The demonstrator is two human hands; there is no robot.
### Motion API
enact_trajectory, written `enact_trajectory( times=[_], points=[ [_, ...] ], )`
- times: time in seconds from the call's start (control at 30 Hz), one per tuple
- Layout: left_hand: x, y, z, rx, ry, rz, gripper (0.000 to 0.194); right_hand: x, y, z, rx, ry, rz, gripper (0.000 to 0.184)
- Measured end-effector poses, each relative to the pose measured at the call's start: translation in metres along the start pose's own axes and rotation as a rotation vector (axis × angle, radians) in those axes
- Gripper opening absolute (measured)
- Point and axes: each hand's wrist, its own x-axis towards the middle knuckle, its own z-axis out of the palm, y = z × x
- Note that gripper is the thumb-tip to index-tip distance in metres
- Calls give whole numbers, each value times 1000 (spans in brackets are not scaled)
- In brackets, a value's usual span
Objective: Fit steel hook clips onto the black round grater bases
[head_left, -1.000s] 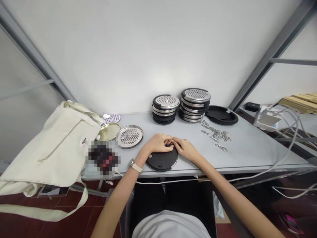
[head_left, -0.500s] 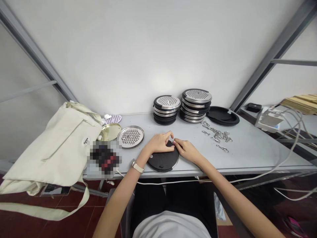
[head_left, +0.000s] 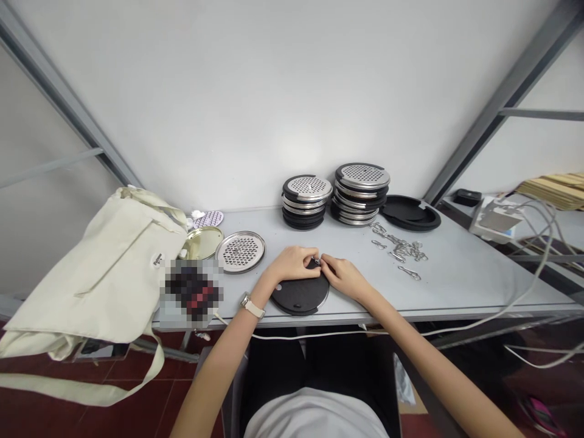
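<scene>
Pinching a metal clip (head_left: pixel 316 260), my left hand (head_left: pixel 292 265) and right hand (head_left: pixel 344 278) likely steady the black disc (head_left: pixel 298 295), flat near the front counter (head_left: pixel 438 292) edge.

The black disc (head_left: pixel 300 295) looks like matt, smooth plastic. The grater plate (head_left: pixel 239 252) is shiny, pierced metal; the clips (head_left: pixel 409 273) are bright metal. The bag (head_left: pixel 98 274) is soft matt cloth, the tabletop (head_left: pixel 347 237) smooth, faintly glossy.
</scene>
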Motion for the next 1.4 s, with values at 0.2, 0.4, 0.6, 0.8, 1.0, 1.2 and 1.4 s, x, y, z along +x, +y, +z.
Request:
enact_trajectory(
  times=[0.2, 0.4, 0.6, 0.8, 1.0, 1.2, 1.4],
  points=[
    [2, -2, 2, -39, -16, -39, 14, 0, -2, 0, -37, 10, 29, 26],
    [2, -4, 2, -80, -31, -47, 13, -1, -2, 1, -85, 41, 44, 27],
    [2, -3, 1, -118, -29, -67, 14, -2, -3, 2, -105, 84, 69, 29],
    [2, -4, 1, -149, -34, -66, 14, -2, -5, 2, -73, 121, 69, 27],
    [3, -3, 0, -155, -41, -77, 12, -2, -6, 1, -32, 140, 83, 26],
    [3, -2, 0, -160, -45, -80, 12, -2, -6, 3, -13, 168, 95, 26],
    [3, -2, 0, -161, -32, -75, 13, -1, -5, 4, -16, 197, 105, 27]
  ],
)
